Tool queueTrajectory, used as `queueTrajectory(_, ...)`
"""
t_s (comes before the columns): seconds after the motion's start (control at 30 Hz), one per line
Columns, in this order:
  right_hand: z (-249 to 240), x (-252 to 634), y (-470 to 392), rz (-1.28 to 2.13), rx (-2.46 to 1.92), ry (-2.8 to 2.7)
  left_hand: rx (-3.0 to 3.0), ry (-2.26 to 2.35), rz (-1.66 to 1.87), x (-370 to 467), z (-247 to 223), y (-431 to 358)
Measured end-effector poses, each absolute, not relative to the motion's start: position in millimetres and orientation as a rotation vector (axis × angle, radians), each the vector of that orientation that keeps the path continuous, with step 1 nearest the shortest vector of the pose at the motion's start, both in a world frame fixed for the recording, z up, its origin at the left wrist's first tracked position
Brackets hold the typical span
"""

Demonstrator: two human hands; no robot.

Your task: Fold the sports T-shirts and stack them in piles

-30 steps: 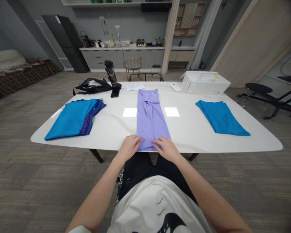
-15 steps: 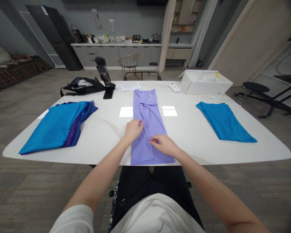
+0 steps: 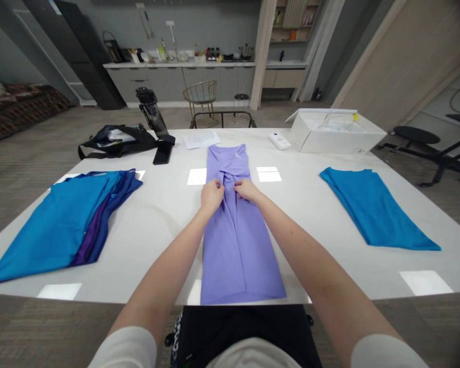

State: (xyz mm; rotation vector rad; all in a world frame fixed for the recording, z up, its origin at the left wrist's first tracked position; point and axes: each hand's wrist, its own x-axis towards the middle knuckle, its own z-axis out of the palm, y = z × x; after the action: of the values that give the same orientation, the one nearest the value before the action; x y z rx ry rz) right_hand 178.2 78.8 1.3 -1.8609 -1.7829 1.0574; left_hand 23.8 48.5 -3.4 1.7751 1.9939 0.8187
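Note:
A lavender shirt (image 3: 237, 250) lies lengthwise in front of me, its sides folded inward into a long strip, with a small pale mark near the far end. My left hand (image 3: 212, 194) is closed in a pinch on the cloth at the left of the strip's upper middle. Opposite it, my right hand (image 3: 247, 190) pinches the cloth a short way to the right. Between the two hands the fabric gathers into creases. The fingertips are partly hidden by the hands and folds.
Stacked folded blue and purple garments (image 3: 61, 220) lie at the left, and a folded blue garment (image 3: 375, 209) at the right. Toward the far edge are a black bag (image 3: 115, 140), a bottle (image 3: 153, 112), a phone (image 3: 163, 152), a paper (image 3: 202, 139), a white device (image 3: 279, 141) and a white box (image 3: 333, 133).
Both hands have moved away from me along the shirt and now pinch its cloth, which has bunched between them. The view has shifted, showing the near hem larger and lower.

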Motion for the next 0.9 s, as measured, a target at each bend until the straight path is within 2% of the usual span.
queueTrajectory(0.17, -1, 166, 79, 1.369, -1.651, -1.816, 1.675, 1.766, 1.103, 18, -2, 52)
queueTrajectory(0.33, -6, 166, 79, 1.438, -1.517, -1.832, 1.741, 1.586, 1.086, 18, -15, 52)
queueTrajectory(0.47, -7, 181, 88, 1.106, -1.618, -1.658, 1.947, 1.497, 0.861, 17, -22, 41)
queueTrajectory(0.6, 3, 180, 94, 0.689, -1.674, -1.918, 2.4, 1.407, 0.549, 18, -17, 26)
queueTrajectory(0.8, 12, 170, 109, 0.158, -1.93, -2.148, 2.503, 1.538, 0.55, 24, -26, 17)
queueTrajectory(0.9, 5, 183, 119, -0.008, -2.01, -2.201, 2.524, 1.591, 0.389, 25, -37, 13)
